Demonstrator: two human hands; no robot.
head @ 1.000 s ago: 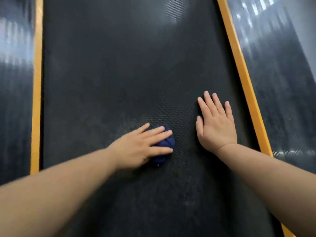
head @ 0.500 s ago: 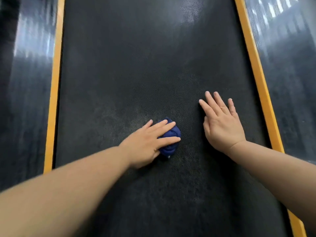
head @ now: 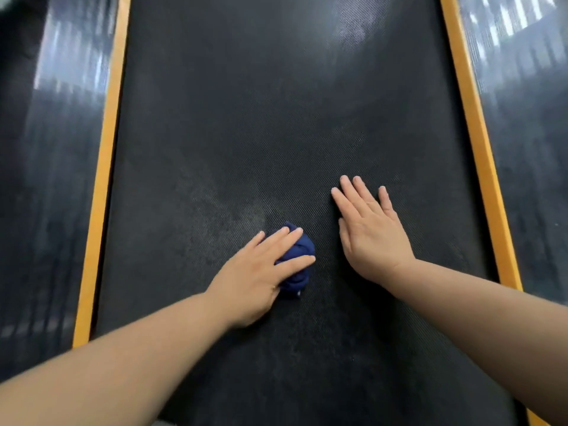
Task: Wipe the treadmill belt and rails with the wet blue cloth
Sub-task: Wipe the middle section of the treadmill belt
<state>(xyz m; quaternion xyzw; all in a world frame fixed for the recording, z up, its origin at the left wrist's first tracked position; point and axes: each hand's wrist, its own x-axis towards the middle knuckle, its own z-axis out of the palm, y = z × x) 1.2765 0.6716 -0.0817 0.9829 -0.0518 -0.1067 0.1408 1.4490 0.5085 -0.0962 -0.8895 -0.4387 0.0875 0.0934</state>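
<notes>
The black textured treadmill belt [head: 276, 103] fills the middle of the view. A bunched dark blue cloth [head: 299, 265] lies on it near the centre. My left hand [head: 258, 275] presses on the cloth from the left, fingers laid over it. My right hand [head: 372, 232] rests flat on the belt just right of the cloth, palm down, fingers apart, holding nothing. Pale damp smears show on the belt to the left of and beyond the cloth.
Orange strips edge the belt on the left [head: 103, 179] and right [head: 479, 149]. Outside them run glossy black side rails, left [head: 52, 179] and right [head: 531, 142], with bright reflections.
The view has shifted so the belt sits further right in frame. My left hand and the cloth have slid slightly forward and right; my right hand stays flat on the belt.
</notes>
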